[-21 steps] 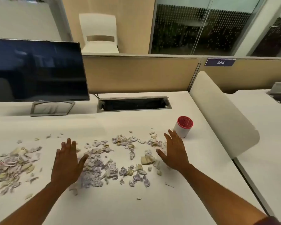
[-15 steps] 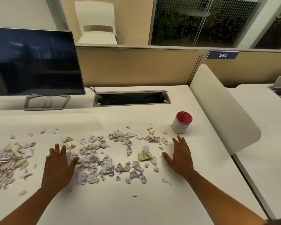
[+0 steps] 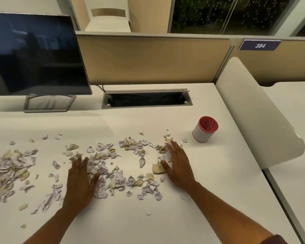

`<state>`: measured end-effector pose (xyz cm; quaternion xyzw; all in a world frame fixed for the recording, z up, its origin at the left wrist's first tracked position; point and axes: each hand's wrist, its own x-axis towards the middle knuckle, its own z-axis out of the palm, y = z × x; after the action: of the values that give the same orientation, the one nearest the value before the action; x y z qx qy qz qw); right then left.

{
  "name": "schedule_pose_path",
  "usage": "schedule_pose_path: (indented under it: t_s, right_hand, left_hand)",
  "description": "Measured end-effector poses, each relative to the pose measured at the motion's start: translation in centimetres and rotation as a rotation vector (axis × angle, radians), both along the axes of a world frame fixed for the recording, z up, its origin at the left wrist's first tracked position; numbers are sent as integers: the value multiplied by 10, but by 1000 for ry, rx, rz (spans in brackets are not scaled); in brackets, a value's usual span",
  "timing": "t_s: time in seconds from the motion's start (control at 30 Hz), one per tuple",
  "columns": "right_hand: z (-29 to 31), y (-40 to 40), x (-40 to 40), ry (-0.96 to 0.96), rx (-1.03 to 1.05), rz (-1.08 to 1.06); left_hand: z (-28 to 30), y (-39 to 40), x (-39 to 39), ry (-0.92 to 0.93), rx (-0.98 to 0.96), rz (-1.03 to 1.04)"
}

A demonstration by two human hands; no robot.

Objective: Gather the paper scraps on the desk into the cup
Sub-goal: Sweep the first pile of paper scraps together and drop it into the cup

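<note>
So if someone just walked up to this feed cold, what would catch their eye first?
Probably the paper scraps strewn across the middle and left of the white desk, with the left hand and right hand flat among them, fingers spread. Next, the red-rimmed cup standing upright just beyond the right hand, and the dark monitor at back left.

My left hand and right hand lie flat, palms down with fingers spread, on the white desk, flanking the central heap of crumpled lavender and cream paper scraps at mid-frame. A second heap lies at far left. The white, red-rimmed cylindrical cup stands upright at right of centre.
</note>
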<state>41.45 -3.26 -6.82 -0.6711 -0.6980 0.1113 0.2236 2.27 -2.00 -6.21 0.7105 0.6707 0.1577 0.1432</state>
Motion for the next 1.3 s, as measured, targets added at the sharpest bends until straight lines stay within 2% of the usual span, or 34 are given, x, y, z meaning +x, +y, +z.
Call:
schedule_pose_path:
  t_s: [0.1, 0.17, 0.27, 0.37, 0.43, 0.6, 0.77, 0.83, 0.9, 0.97, 1.07, 1.17, 1.23, 1.3]
  right_hand:
    - [7, 26, 15, -7, 48, -170]
    - [8, 42, 23, -54, -17, -226]
    - [4, 61, 25, -108, -148, -194]
    - [6, 78, 17, -70, -175, -117]
    - [7, 88, 7, -38, -181, -43]
    - [3, 85, -27, -39, -206, 235]
    - [3, 51, -45, 39, -211, 455]
    - [6, 32, -44, 149, -232, 470]
    - [13, 14, -36, 256, -242, 364]
    - [18, -2, -22, 257, -162, 206]
    - [11, -34, 0, 120, -12, -42]
    - [-5, -74, 2, 38, 0, -268]
    - [-14, -92, -14, -24, -49, -302]
    - [-16, -94, -37, -37, -84, -267]
  left_hand:
    - [10, 12, -15, 92, 111, 76]
    - [13, 19, -27, 142, 139, 157]
    - [11, 38, -44, 154, 43, 262]
    - [4, 66, -53, 88, -101, 271]
    - [0, 79, -49, 48, -160, 219]
    - [-5, 72, -15, -24, -145, 48]
    - [-9, 23, 28, -169, -153, -279]
    - [-7, 7, 32, -204, -165, -365]
    - [-4, -5, 27, -195, -140, -363]
    - [2, -17, 16, -136, -65, -273]
    - [10, -41, -7, -29, 35, -11]
    - [8, -74, -22, 57, 14, 295]
    - [5, -91, -19, 45, -73, 464]
    - [5, -95, -9, 15, -129, 493]
